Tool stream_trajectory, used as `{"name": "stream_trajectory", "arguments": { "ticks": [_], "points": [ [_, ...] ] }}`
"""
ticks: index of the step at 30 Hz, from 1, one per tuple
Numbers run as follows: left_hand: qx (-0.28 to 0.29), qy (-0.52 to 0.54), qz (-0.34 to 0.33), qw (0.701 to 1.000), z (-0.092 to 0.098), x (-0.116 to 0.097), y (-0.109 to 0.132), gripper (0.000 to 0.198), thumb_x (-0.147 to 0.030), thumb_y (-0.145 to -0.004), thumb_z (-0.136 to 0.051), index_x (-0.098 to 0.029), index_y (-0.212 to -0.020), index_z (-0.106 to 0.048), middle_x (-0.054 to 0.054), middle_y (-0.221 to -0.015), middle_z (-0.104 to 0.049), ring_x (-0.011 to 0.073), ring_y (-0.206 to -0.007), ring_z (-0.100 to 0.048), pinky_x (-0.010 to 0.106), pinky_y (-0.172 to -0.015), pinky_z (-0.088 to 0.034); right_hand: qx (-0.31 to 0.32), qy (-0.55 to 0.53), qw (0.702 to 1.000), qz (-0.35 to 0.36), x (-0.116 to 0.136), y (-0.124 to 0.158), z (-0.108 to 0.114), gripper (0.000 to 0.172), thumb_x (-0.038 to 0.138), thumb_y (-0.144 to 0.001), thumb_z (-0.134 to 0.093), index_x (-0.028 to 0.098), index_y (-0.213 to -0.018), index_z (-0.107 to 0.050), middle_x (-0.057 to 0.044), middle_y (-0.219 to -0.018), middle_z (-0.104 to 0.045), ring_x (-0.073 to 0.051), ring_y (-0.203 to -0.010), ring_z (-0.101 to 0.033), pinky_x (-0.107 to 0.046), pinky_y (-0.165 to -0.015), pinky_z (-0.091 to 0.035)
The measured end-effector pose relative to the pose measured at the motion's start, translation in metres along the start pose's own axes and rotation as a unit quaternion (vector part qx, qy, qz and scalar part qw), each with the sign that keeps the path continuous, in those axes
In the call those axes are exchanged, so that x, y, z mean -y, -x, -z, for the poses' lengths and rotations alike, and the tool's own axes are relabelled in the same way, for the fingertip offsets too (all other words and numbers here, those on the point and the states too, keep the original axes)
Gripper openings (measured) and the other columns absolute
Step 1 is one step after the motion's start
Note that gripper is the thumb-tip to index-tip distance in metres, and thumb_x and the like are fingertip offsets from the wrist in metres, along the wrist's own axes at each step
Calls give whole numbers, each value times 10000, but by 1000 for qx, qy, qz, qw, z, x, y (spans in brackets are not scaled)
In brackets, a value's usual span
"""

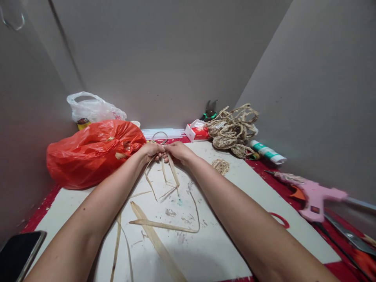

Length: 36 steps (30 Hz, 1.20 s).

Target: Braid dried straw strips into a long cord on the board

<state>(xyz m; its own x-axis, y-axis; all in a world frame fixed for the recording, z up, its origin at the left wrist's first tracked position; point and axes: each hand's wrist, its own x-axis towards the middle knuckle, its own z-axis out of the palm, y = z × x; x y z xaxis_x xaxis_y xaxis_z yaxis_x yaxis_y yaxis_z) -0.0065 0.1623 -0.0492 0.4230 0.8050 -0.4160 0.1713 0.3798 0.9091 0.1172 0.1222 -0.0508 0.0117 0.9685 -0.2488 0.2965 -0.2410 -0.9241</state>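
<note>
And now I'm pinching from both sides!
My left hand and right hand are gripping dry strips near the white surface's far edge, long axis running toward the near edge, loose ends pointing back; a thin ring is showing just beyond.

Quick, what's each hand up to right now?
Left hand: closed, pinching pale strips near the ring.
Right hand: closed, also pinching strips, fingertips against the left's. Which hand grips the ring can't be told.

Both forearms are bare, a small mole marking the left.
</note>
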Motion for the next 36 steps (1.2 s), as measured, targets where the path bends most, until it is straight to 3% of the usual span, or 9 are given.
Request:
{"name": "stream_trajectory", "arguments": {
  "ticks": [4,6,14,18,23,28,36],
  "points": [
    [-27,-43,-17,999,-2,-3,4,152,-71,-698,-632,-118,-584,-541,-23,-489,-574,18,-382,-440,122,-372,-328,28,-9,999,-22,1,0,2,260,232,-845,-499,144,-600,-488,58,-396,-402,-32,-296,-268,-180,-312,-180],
    [-38,-60,-24,997,-2,-4,5,153,-46,-702,-614,-117,-588,-541,-23,-485,-577,23,-382,-444,131,-378,-331,24,-5,999,-32,2,-1,5,272,220,-822,-526,156,-570,-445,75,-364,-333,-32,-296,-230,-187,-317,-144],
    [-75,-147,-78,983,-2,-1,6,166,-47,-671,-645,-129,-566,-547,-75,-347,-430,33,-313,-352,171,-361,-280,25,0,998,-61,4,-4,10,247,131,-715,-562,159,-510,-427,79,-339,-279,-34,-302,-209,-194,-338,-123],
    [-47,-212,-91,972,0,-6,11,131,-106,-633,-694,-122,-567,-583,-66,-372,-443,41,-321,-359,191,-369,-291,-3,-7,998,-64,4,-3,8,218,108,-696,-542,156,-508,-442,84,-322,-253,-37,-300,-197,-196,-336,-132],
    [-73,-263,-85,958,4,-17,18,199,-120,-635,-659,-136,-491,-522,-46,-372,-454,48,-311,-360,197,-360,-277,-10,-14,998,-67,6,-1,7,172,118,-711,-525,131,-541,-511,83,-320,-254,-38,-300,-187,-204,-331,-110],
    [-61,-282,-126,949,-9,-12,21,210,-138,-657,-615,-152,-490,-488,-25,-391,-486,68,-339,-408,194,-366,-296,-14,-27,998,-53,3,-4,7,238,124,-715,-525,168,-512,-409,82,-336,-271,-41,-302,-212,-203,-323,-131],
    [-85,-413,-140,896,-30,3,23,169,-121,-679,-554,-154,-520,-505,43,-473,-573,127,-380,-520,217,-396,-387,-6,-49,998,-42,1,-3,7,289,149,-714,-560,179,-503,-365,83,-340,-296,-30,-306,-216,-190,-311,-124]
  ]
}}
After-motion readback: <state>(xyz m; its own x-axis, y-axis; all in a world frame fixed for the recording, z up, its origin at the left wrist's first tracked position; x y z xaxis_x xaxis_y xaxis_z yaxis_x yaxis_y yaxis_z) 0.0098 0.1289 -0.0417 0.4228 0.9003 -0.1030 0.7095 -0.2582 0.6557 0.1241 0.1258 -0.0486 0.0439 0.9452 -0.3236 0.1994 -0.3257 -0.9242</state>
